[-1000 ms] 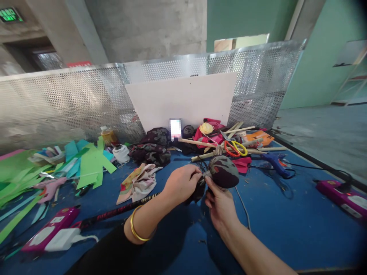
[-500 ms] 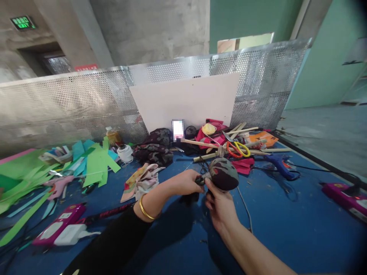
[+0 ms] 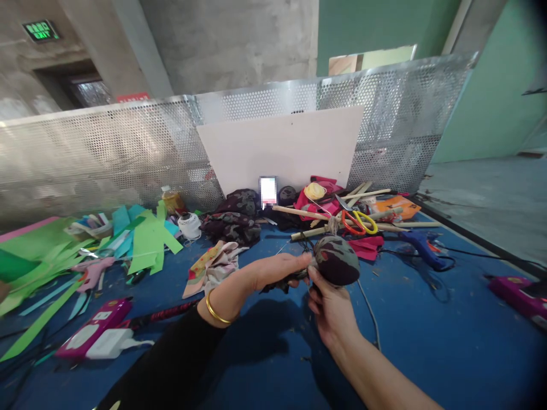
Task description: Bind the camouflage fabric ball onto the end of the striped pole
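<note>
A rounded bundle of dark camouflage-patterned cloth (image 3: 337, 261) is held above the blue table, its gathered neck pointing left. My right hand (image 3: 331, 302) pinches that neck from below, fingers curled under it. Wrapped over the loose tail of the same cloth, my left hand (image 3: 280, 269) has its fingers closed, with dark fabric showing beneath them. The two hands nearly meet at the neck. Just beyond the bundle lie scissors (image 3: 363, 222) with orange and yellow handles and several wooden sticks (image 3: 307, 232).
On the left are green paper strips (image 3: 149, 242), a pink glue gun (image 3: 92, 273) and a purple power strip (image 3: 96, 330). White string (image 3: 189, 226) and a patterned cloth (image 3: 213, 267) lie nearer the middle. A blue glue gun (image 3: 421, 247) sits at right. A white board (image 3: 282, 148) leans behind.
My left hand has shifted from gripping the cloth at the neck to lying flatter along the tail, thumb towards the neck. My right hand keeps its hold. The view has turned slightly.
</note>
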`<control>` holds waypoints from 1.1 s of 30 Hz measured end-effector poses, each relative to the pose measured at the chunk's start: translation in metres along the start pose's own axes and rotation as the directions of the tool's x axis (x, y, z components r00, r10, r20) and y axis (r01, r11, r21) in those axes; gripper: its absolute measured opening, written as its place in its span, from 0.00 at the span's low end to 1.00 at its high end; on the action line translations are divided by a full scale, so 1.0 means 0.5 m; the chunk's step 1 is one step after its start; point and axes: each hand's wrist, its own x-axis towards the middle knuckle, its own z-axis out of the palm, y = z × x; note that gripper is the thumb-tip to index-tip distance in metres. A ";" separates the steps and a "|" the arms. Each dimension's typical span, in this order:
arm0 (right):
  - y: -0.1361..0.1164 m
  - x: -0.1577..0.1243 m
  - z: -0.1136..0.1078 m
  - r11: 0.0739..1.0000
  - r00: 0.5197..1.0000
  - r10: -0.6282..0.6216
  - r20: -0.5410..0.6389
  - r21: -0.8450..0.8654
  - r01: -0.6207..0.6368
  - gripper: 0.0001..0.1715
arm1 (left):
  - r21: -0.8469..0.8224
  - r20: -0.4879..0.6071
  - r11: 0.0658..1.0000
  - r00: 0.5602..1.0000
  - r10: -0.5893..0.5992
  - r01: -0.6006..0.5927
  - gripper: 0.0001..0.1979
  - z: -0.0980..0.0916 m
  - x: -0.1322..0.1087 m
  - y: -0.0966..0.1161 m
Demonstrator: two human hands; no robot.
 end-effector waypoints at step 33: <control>-0.040 -0.017 -0.062 0.390 0.919 -0.214 0.332 -0.833 0.392 0.20 | 0.295 -0.321 0.945 0.917 0.235 -0.139 0.14 0.020 -0.031 -0.028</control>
